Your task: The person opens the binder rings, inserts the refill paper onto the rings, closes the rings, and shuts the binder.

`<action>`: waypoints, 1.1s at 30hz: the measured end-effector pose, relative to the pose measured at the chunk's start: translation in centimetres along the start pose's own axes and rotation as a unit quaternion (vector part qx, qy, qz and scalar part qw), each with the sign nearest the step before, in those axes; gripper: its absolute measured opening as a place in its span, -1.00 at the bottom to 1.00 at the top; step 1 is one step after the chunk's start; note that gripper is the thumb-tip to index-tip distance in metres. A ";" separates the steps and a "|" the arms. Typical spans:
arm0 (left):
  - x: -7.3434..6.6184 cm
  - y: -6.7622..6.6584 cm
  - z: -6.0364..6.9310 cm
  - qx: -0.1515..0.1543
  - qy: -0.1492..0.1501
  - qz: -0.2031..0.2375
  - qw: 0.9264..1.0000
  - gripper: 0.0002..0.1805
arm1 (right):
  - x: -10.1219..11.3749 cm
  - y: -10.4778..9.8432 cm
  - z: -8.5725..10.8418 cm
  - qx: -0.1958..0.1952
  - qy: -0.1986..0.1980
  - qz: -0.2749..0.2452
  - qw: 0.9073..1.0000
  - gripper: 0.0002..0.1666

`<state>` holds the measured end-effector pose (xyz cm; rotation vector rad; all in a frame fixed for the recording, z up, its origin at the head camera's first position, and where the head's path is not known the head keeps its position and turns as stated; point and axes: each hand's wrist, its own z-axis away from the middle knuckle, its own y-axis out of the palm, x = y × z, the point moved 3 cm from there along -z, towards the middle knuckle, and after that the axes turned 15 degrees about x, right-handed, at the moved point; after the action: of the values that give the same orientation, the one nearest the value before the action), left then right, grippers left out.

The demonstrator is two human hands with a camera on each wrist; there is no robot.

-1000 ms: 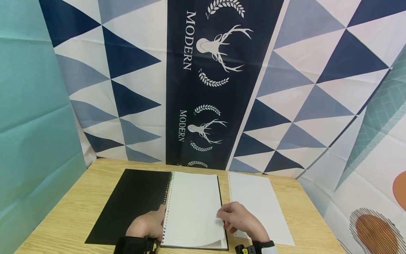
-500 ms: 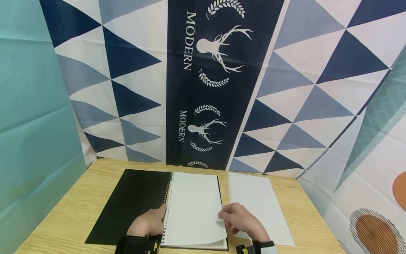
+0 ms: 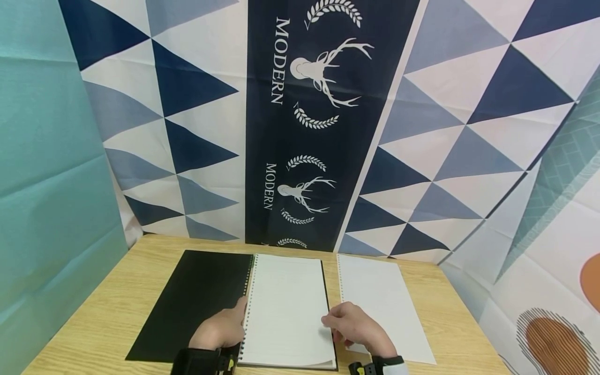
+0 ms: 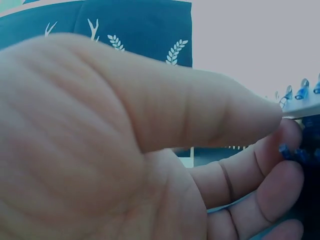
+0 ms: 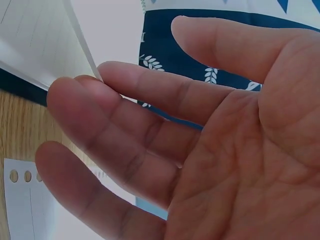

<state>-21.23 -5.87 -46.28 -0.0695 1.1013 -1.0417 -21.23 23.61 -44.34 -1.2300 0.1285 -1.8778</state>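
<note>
A ring-bound notebook (image 3: 288,312) lies open in the head view, its white ruled page up and its black cover (image 3: 201,291) folded out to the left. My left hand (image 3: 219,327) pinches its ring edge; the left wrist view has the thumb above and fingertips below the rings (image 4: 302,90). At the page's right edge is my right hand (image 3: 352,325). In the right wrist view its fingers are loosely extended, the thumb stands apart, and a sheet edge (image 5: 82,37) meets the index and middle fingertips. The page's lower right corner curls slightly.
A loose white sheet (image 3: 386,302) with punched holes lies right of the notebook, partly under my right hand. The wooden table (image 3: 100,302) ends at a patterned cloth backdrop (image 3: 300,130). A teal cloth (image 3: 56,172) hangs at the left.
The lifted lower right part of the top page has come down flatter. My right hand has shifted slightly lower, and the left index finger reaches a little farther along the rings.
</note>
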 end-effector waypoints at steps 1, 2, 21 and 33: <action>0.0 0.0 0.0 -0.001 0.002 -0.001 1.000 -0.21 | 0.0 0.0 0.0 -0.001 -0.001 0.003 1.000 -0.73; 0.0 0.0 0.0 0.000 0.006 -0.004 1.000 -0.21 | 0.0 0.0 0.0 -0.003 -0.002 0.006 1.000 -0.73; -0.9 0.0 -1.4 -0.092 0.027 -0.101 0.990 -0.47 | 1.6 0.7 -0.6 -0.018 -0.059 0.125 0.990 -0.52; -1.5 1.1 -2.4 -0.089 0.002 -0.110 0.990 -0.47 | 1.3 1.4 -1.1 0.010 -0.050 0.153 0.987 -0.46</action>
<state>-22.43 -3.18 -46.97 -0.3386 1.2076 -1.1368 -21.42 21.43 -44.67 -1.2142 0.2308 -1.5469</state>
